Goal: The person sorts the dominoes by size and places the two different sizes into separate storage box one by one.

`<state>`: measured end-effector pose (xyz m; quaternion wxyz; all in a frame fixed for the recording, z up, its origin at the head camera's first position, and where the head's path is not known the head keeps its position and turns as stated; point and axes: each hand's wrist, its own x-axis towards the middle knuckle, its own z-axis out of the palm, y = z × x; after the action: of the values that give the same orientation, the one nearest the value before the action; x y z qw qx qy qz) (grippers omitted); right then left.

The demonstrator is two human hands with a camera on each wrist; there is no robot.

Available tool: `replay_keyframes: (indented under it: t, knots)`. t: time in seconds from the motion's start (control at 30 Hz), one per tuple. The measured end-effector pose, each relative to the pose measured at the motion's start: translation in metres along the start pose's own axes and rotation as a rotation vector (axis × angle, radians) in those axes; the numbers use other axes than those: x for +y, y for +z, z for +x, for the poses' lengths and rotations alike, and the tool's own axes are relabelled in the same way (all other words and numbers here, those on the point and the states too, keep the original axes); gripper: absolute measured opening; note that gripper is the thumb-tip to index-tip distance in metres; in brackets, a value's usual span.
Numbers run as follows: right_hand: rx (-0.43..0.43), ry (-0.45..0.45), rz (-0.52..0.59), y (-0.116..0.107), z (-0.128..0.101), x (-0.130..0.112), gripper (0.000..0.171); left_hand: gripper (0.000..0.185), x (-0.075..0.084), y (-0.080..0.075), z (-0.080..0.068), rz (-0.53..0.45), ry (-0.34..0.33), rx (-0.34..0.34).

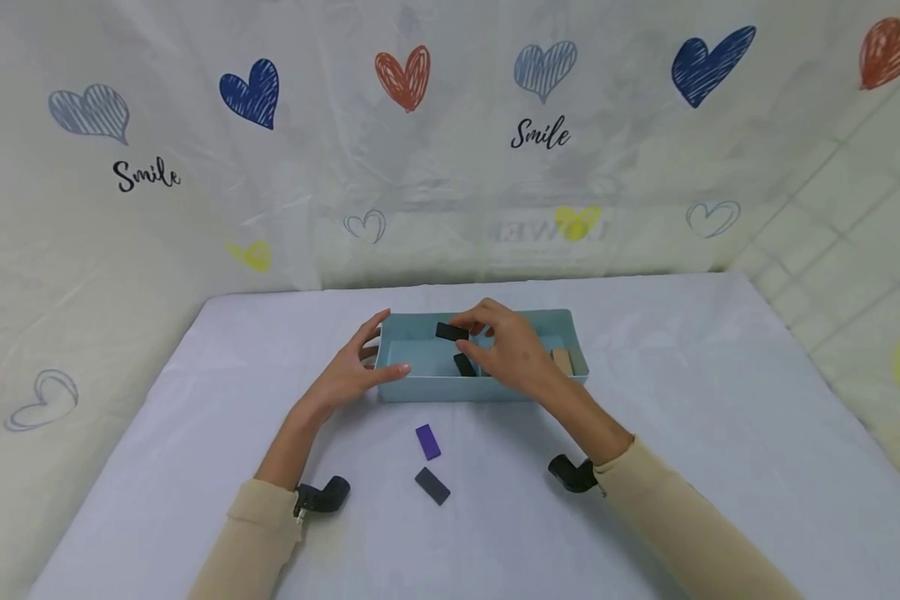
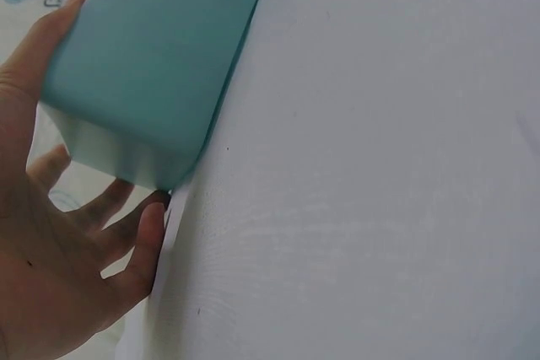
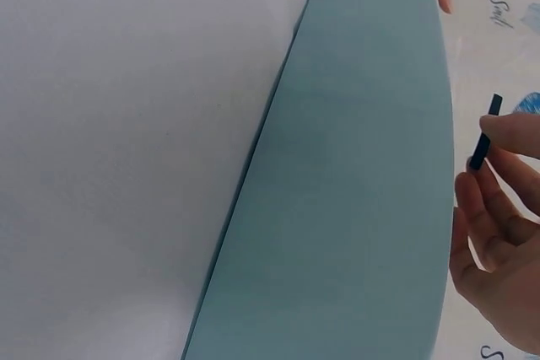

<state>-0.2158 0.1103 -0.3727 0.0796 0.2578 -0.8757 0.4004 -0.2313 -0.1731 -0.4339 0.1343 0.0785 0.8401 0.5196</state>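
1. Head view shows a person in beige sleeves leaning over a table (image 1: pixel 645 400) under a pale cloth, with a shallow light-blue tray (image 1: pixel 450 387) near its middle
2. Left hand (image 1: pixel 348 375) rests against the tray's left end, fingers straight and relaxed, thumb along the near wall, holding nothing; the left wrist view has the same hand (image 2: pixel 59 267) spread flat beside the tray's corner (image 2: pixel 152 65)
3. Right hand (image 1: pixel 513 350) hovers over the tray, thumb and fingertips pinching a small black block (image 1: pixel 452 332) just above the left compartment; in the right wrist view the block (image 3: pixel 485 132) stands edge-on between the fingertips (image 3: pixel 510 132), beside the tray's outer wall (image 3: pixel 354 208)
4. Another black block (image 1: pixel 464 364) lies inside the tray, close under the right hand, and a tan wooden block (image 1: pixel 562 361) sits in the right compartment
5. On the cloth in front of the tray lie a purple block (image 1: pixel 427 442) and, just nearer the person, a dark grey block (image 1: pixel 432 486), close but apart
6. Behind the table hangs a sheet printed with hearts and the word "Smile" (image 1: pixel 540 133)
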Motion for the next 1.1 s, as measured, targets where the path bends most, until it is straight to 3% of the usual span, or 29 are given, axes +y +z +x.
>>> replay_keyframes:
  t: [0.67, 1.1]
  knots:
    - [-0.012, 0.06, 0.034, -0.0024, 0.0031, 0.0036, 0.029, 0.097, 0.0011, 0.0004, 0.0001, -0.026, -0.011, -0.001]
    - [-0.033, 0.005, 0.032, -0.0015, -0.0019, -0.0026, 0.02, 0.099, 0.0007, 0.0004, 0.0005, -0.022, -0.004, 0.001]
